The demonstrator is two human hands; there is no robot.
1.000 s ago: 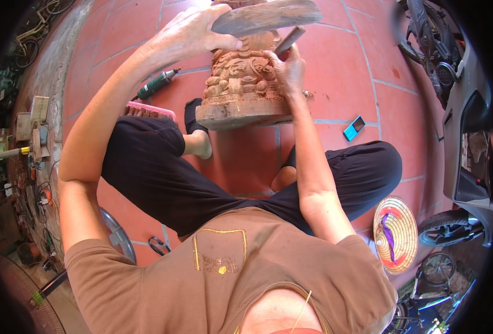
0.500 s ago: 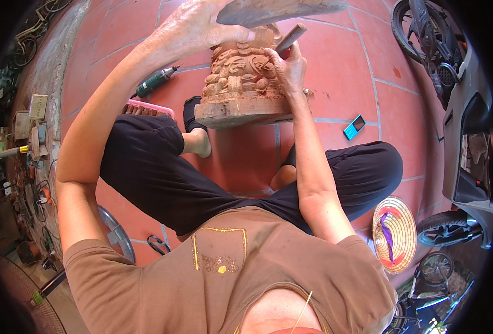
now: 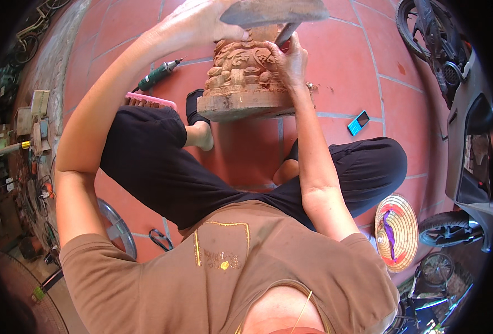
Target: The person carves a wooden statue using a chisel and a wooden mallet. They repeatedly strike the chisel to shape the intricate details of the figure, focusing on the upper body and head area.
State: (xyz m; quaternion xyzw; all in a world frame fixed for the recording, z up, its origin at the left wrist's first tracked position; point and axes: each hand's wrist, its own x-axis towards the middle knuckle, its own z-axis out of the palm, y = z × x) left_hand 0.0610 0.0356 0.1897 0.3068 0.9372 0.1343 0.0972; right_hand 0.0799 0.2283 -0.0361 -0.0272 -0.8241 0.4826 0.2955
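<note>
A carved wooden block (image 3: pixel 238 75) with raised, rounded relief stands on the tiles between my feet, on a thick flat base. My right hand (image 3: pixel 291 64) is closed round a chisel (image 3: pixel 286 34), its lower end at the right part of the carving. The chisel tilts up and to the right. My left hand (image 3: pixel 202 25) grips a grey wooden mallet (image 3: pixel 274 12), with the thumb showing beside the carving. In the picture the mallet overlaps the chisel's upper end; whether they touch I cannot tell. The chisel's cutting tip is hidden by my fingers.
Left of the carving lie a green rotary power tool (image 3: pixel 160 74) and a pink-backed brush (image 3: pixel 152 101). A blue phone (image 3: pixel 358 123) lies to the right. Farther right are a woven conical hat (image 3: pixel 397 234) and a parked motorbike (image 3: pixel 472 145). Clutter lines the left wall.
The mallet in my left hand has moved left and down toward the chisel's upper end. My right hand keeps the chisel on the carving. The whole view has shifted slightly.
</note>
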